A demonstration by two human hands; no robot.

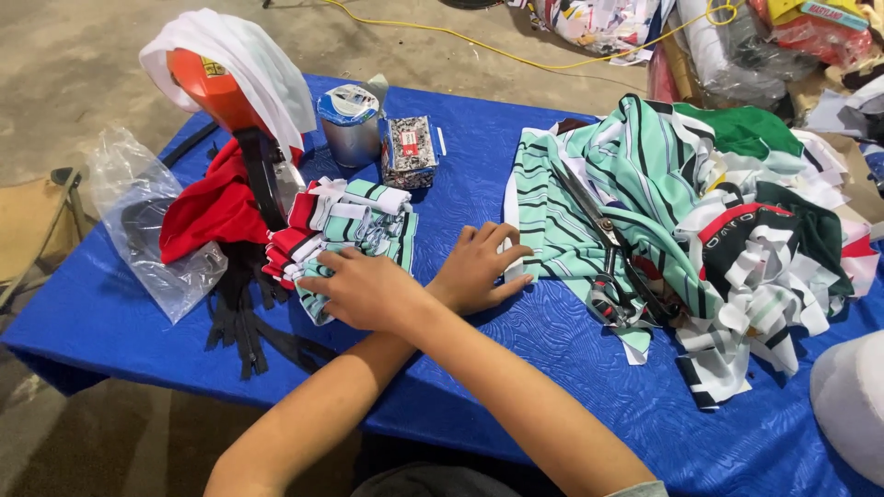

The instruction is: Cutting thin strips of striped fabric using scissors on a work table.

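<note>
With arms crossed, the right hand [364, 290] lies flat, fingers spread, on the stack of folded striped fabric pieces [345, 235] near the tabletop's [516, 340] left edge, while the left hand [479, 267], open, rests just beside the larger striped fabric heap [681, 221] toward the right edge.

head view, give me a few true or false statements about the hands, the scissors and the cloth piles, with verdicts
1. The arms cross, so the right hand rests on the small folded cloth stack. True.
2. The left hand holds the scissors. False: it lies flat on the blue table cover; the scissors lie on the striped cloth pile.
3. A tin stands behind the folded stack. True.
4. The table cover is red. False: it is blue.
</note>
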